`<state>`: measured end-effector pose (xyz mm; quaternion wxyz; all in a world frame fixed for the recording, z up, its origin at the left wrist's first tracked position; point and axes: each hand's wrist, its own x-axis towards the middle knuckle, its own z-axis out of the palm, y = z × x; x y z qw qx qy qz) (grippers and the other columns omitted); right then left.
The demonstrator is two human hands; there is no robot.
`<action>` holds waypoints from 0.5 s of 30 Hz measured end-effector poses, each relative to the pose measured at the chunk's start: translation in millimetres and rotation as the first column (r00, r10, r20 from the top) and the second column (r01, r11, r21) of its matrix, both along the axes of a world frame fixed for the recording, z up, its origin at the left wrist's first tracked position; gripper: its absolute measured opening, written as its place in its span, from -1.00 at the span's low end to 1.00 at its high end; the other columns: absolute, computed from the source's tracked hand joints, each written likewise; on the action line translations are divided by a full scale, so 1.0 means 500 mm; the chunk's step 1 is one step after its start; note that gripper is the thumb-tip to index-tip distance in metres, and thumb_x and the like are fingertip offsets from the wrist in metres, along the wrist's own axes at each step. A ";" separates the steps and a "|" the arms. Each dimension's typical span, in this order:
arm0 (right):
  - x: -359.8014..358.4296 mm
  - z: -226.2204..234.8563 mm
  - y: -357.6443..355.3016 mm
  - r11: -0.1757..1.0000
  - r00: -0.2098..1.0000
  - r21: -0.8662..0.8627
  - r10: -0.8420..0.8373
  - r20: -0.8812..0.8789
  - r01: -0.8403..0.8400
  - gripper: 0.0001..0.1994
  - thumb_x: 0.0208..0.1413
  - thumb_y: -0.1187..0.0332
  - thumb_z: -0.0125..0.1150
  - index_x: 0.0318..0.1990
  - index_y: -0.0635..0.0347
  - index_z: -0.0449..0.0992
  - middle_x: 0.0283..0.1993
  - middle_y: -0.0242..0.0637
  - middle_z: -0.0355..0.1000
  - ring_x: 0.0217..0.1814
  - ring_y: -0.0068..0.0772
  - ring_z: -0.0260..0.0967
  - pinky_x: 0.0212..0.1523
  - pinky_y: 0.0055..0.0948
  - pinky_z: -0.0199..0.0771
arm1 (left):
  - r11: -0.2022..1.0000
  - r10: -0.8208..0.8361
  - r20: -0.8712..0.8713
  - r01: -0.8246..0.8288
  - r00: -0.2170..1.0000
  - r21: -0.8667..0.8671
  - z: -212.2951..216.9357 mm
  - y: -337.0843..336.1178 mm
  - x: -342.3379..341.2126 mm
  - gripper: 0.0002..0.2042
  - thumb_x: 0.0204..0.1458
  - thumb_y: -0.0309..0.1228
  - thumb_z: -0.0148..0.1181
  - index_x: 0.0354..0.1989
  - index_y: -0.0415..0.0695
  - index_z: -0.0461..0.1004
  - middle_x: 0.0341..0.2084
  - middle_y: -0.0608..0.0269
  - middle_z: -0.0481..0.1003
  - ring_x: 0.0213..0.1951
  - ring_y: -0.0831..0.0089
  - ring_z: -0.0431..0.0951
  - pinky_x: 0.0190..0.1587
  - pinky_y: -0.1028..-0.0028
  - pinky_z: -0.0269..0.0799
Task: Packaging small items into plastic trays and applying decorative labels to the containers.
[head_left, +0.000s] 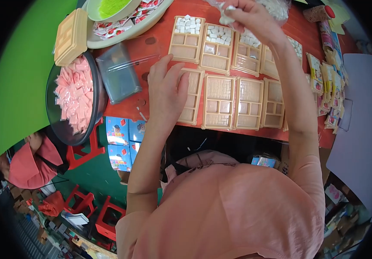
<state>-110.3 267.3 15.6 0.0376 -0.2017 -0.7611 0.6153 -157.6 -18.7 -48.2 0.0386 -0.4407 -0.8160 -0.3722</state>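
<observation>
Two rows of beige compartment trays lie on the red table. In the far row, the top compartments of several trays, such as the far-left tray point(184, 46), hold small white cubes point(188, 25). The near-row trays, like this near tray point(219, 88), show no cubes. My left hand point(167, 88) lies with its fingers spread over the left end of the near row, partly covering the leftmost tray point(193, 97). Above the far row, my right hand point(248, 17) is closed on a few white cubes point(227, 16), beside a clear plastic bag point(276, 8) of more cubes.
At left stand a black bowl of pink packets point(74, 95), stacked beige trays point(71, 36) and a clear plastic box point(119, 73). Behind is a large pale basin point(140, 30) with a bowl of green bits point(112, 7). Small packets point(330, 86) pile at right. Another person point(24, 164) sits lower left.
</observation>
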 end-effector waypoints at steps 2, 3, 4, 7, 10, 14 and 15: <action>0.016 -0.051 -0.063 0.992 0.994 -0.112 0.046 -0.096 -0.056 -0.81 0.14 0.37 0.28 -0.12 0.20 0.54 -0.38 -0.35 0.46 -0.48 -0.57 0.34 -0.48 -0.55 0.33 | 1.000 -0.001 -0.008 0.001 1.000 0.015 -0.015 0.001 0.006 -0.75 -0.01 -0.51 0.29 -0.12 -0.23 0.54 0.06 0.00 0.42 0.06 0.04 0.40 0.11 0.14 0.31; 0.014 -0.062 -0.095 0.992 0.994 -0.112 0.055 -0.098 -0.066 -0.81 0.14 0.37 0.28 -0.12 0.20 0.54 -0.38 -0.35 0.46 -0.48 -0.57 0.34 -0.48 -0.55 0.33 | 1.000 0.000 0.004 0.000 1.000 0.014 -0.022 0.001 0.008 -0.75 -0.01 -0.51 0.29 -0.12 -0.24 0.54 0.06 0.00 0.41 0.07 0.03 0.40 0.11 0.13 0.31; 0.013 -0.069 -0.123 0.957 0.996 -0.277 0.073 -0.050 -0.084 -0.84 0.16 0.36 0.27 -0.14 0.17 0.54 -0.40 -0.44 0.42 -0.50 -0.69 0.25 -0.51 -0.64 0.21 | 1.000 -0.009 0.018 0.008 1.000 0.018 -0.024 0.003 0.012 -0.74 -0.01 -0.51 0.28 -0.11 -0.24 0.54 0.07 0.00 0.41 0.07 0.03 0.40 0.12 0.13 0.30; 0.015 -0.091 -0.189 0.838 0.992 -0.534 0.124 -0.014 -0.112 -0.88 0.17 0.38 0.26 -0.17 0.15 0.54 -0.42 -0.52 0.37 -0.54 -0.79 0.16 -0.54 -0.72 0.10 | 0.999 -0.005 -0.016 0.005 1.000 0.034 -0.015 -0.010 0.024 -0.75 0.01 -0.53 0.27 -0.11 -0.26 0.53 0.04 0.00 0.43 0.05 0.04 0.42 0.10 0.14 0.34; 0.042 -0.097 -0.218 0.824 0.986 -0.548 0.166 -0.011 -0.145 -0.88 0.16 0.40 0.26 -0.17 0.17 0.54 -0.42 -0.51 0.37 -0.56 -0.76 0.16 -0.55 -0.69 0.11 | 0.994 0.016 -0.025 -0.013 1.000 0.106 -0.013 -0.025 0.021 -0.77 0.03 -0.55 0.23 -0.11 -0.27 0.53 -0.01 -0.01 0.46 0.02 0.04 0.45 0.07 0.18 0.37; 0.060 -0.090 -0.251 0.968 0.983 -0.172 0.179 -0.027 -0.181 -0.88 0.19 0.38 0.21 -0.18 0.20 0.55 -0.43 -0.49 0.36 -0.50 -0.72 0.20 -0.48 -0.66 0.18 | 0.988 0.092 -0.034 -0.087 0.995 0.127 -0.035 -0.065 0.042 -0.78 0.06 -0.60 0.17 -0.09 -0.29 0.52 -0.04 -0.02 0.48 0.00 0.04 0.46 0.06 0.20 0.39; 0.062 -0.087 -0.260 0.980 0.978 0.007 0.199 -0.056 -0.199 -0.87 0.18 0.39 0.21 -0.18 0.23 0.55 -0.44 -0.47 0.35 -0.46 -0.70 0.24 -0.45 -0.63 0.24 | 0.981 0.106 -0.030 -0.100 0.994 0.167 -0.039 -0.072 0.047 -0.75 0.07 -0.62 0.13 -0.05 -0.31 0.49 -0.03 -0.04 0.46 0.01 0.03 0.46 0.07 0.19 0.38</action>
